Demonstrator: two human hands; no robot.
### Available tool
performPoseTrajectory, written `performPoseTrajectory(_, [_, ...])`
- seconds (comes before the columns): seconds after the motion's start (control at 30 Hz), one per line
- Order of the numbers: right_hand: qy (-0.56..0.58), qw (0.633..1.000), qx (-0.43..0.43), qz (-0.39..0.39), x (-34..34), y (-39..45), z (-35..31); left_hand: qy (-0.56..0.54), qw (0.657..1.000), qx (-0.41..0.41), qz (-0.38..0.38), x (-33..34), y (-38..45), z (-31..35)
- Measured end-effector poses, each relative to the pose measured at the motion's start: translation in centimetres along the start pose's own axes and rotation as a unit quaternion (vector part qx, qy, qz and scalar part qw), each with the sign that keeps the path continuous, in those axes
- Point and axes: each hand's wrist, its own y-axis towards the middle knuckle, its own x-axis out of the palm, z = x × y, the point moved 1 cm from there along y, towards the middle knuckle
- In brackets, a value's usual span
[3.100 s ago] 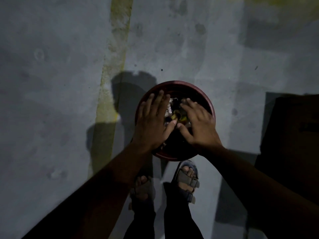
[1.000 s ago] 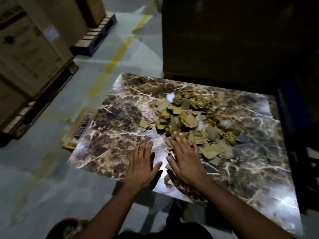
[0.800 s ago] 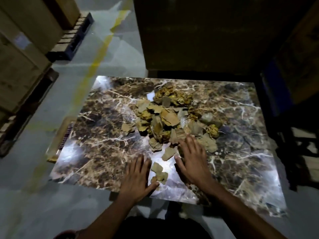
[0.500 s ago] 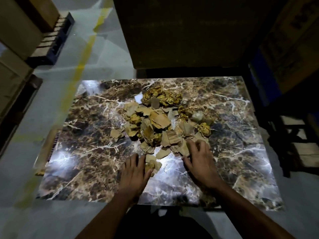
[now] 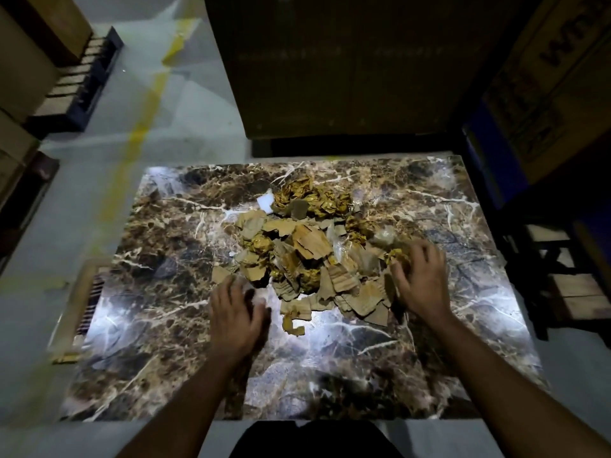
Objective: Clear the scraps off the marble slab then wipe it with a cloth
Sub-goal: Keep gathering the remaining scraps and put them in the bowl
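A brown, white-veined marble slab (image 5: 158, 325) lies flat on the floor in front of me. A heap of scraps (image 5: 307, 256), torn cardboard pieces and crumpled gold foil, covers its middle. My left hand (image 5: 236, 317) lies on the slab at the heap's left near edge, fingers spread and touching the outer scraps. My right hand (image 5: 418, 279) is at the heap's right edge, fingers bent against the cardboard pieces; motion blur hides whether it grips any. No cloth is in view.
A large dark cardboard box (image 5: 347, 67) stands just behind the slab. More boxes on pallets (image 5: 76, 84) line the left. A printed box (image 5: 555, 77) and a wooden stool (image 5: 568, 276) stand to the right. A yellow line (image 5: 139, 127) crosses the grey floor.
I have turned from the red bowl to the slab. Over the last second both hands moved apart to the heap's two sides, the right one farther right.
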Motion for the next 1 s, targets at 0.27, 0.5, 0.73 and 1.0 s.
performPoseTrajectory(0.27, [0.012, 0.991, 0.019, -0.129, 3.3, 3.1, 0.5, -0.085, 0.993, -0.044, -0.066, 1.4, 2.2, -0.5])
performPoseTrajectory(0.5, [0.081, 0.995, 0.026, -0.046, 4.1, -4.6, -0.2, -0.191, 0.977, -0.084, -0.05, 1.6, -1.3, 1.3])
performPoseTrajectory(0.73, [0.089, 0.995, 0.034, -0.032, 6.1, -9.7, -3.2, -0.188, 0.976, -0.067, -0.082, 2.1, -3.1, 4.3])
performPoseTrajectory(1.0, [0.091, 0.995, -0.006, -0.036, 8.3, -12.4, -6.9, -0.146, 0.987, 0.021, -0.069, 3.8, -3.4, 6.6])
